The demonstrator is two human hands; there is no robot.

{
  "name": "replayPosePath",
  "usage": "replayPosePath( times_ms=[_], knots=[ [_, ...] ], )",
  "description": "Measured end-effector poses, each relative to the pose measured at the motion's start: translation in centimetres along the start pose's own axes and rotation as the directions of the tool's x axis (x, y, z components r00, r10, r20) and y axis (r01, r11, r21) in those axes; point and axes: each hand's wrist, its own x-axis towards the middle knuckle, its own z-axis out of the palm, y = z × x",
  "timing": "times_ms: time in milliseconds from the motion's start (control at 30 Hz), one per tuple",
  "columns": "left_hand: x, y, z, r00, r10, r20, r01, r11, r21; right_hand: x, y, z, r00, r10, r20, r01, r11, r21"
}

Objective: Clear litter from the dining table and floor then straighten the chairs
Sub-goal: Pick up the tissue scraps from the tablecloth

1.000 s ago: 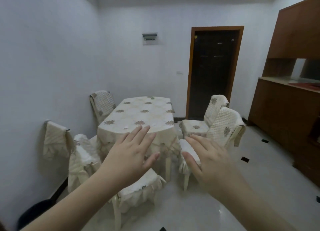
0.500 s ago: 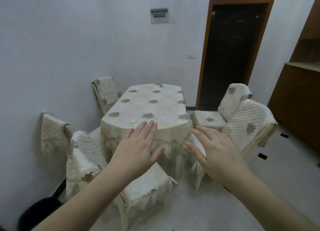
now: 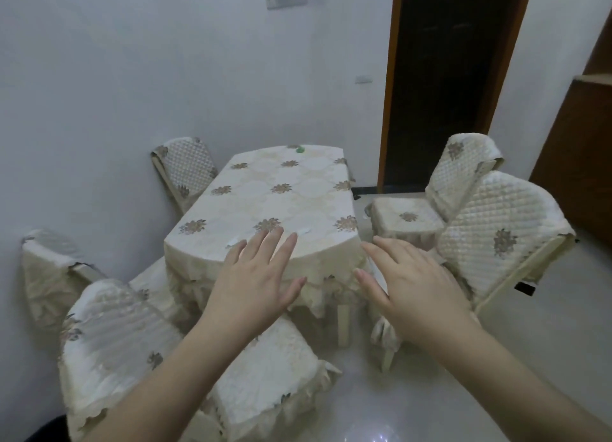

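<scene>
Two hands, the left hand (image 3: 255,286) and right hand (image 3: 410,286), hover flat and empty, fingers straight, before the cloth-covered table (image 3: 265,203). Pale scraps of litter (image 3: 303,231) lie near its close edge, a small green piece (image 3: 300,149) at the far edge. Risk: white scraps blend into the cloth and get missed, or dragging the cloth sends them to the floor (image 3: 414,392). Skewed chairs (image 3: 496,242) crowd the approach.
</scene>
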Motion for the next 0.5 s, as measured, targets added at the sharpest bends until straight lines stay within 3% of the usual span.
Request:
replayPosePath(
  times_ms=[267, 500],
  knots=[
    [9.8, 1.4, 3.9, 0.993, -0.116, 0.013, 0.116, 0.993, 0.006, 10.5, 8.6, 4.6, 0.996, -0.074, 0.055, 0.072, 0.997, 0.040],
    [12.2, -1.7, 8.5, 0.960, -0.262, 0.097, 0.260, 0.965, 0.039, 16.3, 8.6, 11.4, 0.986, -0.138, 0.089, 0.122, 0.979, 0.166]
  ],
)
